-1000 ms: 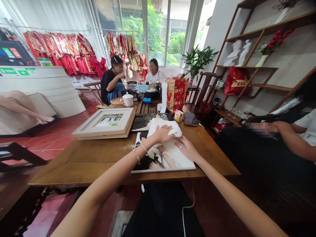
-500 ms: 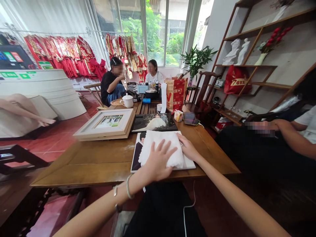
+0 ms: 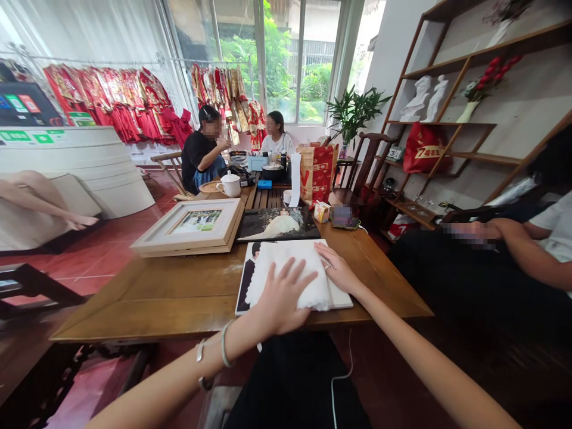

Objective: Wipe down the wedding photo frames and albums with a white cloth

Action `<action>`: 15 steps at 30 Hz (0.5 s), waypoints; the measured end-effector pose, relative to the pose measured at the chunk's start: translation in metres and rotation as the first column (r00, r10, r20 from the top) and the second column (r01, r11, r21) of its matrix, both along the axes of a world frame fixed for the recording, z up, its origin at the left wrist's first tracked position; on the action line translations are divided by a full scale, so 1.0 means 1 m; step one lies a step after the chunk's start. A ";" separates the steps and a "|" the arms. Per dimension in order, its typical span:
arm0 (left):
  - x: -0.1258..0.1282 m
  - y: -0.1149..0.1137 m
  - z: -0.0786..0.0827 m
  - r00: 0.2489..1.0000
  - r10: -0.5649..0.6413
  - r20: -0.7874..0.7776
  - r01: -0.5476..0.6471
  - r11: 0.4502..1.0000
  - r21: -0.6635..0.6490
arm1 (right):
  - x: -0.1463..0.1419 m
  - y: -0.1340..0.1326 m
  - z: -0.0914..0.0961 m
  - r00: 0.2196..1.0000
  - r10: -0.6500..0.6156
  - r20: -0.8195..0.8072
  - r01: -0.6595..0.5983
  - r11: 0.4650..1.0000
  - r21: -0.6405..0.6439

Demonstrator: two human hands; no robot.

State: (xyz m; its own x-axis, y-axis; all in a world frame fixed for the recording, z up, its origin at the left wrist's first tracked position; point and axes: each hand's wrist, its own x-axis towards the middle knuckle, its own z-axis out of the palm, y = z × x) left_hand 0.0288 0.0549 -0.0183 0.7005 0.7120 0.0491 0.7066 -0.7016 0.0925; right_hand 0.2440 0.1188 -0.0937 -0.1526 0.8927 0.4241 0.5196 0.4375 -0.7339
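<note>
A folded white cloth lies on a photo panel at the near side of the wooden table. The panel shows part of a figure in a dark suit; the cloth hides much of the rest. Spread flat on top of the cloth is my left hand, fingers apart. Fingers extended, my right hand rests along the cloth's right edge, over the panel's right part. Just beyond lies a dark photo panel picturing a white gown. To its left are stacked light wooden picture frames.
A white lidded cup, a red paper bag, a small carton and a phone stand or lie farther back on the table. Two people sit at the far end; another sits at right. A white cable hangs in front.
My left hand and the cloth have shifted slightly left and nearer to me. The right hand's fingers now lie straighter along the cloth's edge. The view has tilted a little.
</note>
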 end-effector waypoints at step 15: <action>0.023 0.088 -0.006 0.998 0.055 0.032 -0.057 0.996 0.064 | -0.005 0.000 0.002 0.999 -0.028 -0.038 0.028 1.000 0.007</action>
State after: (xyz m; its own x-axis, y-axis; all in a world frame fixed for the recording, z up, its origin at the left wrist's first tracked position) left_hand 0.0521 0.1434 -0.0247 0.6574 0.7444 0.1170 0.7422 -0.6665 0.0705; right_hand 0.2392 0.1184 -0.0921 -0.1113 0.8930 0.4361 0.5033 0.4291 -0.7501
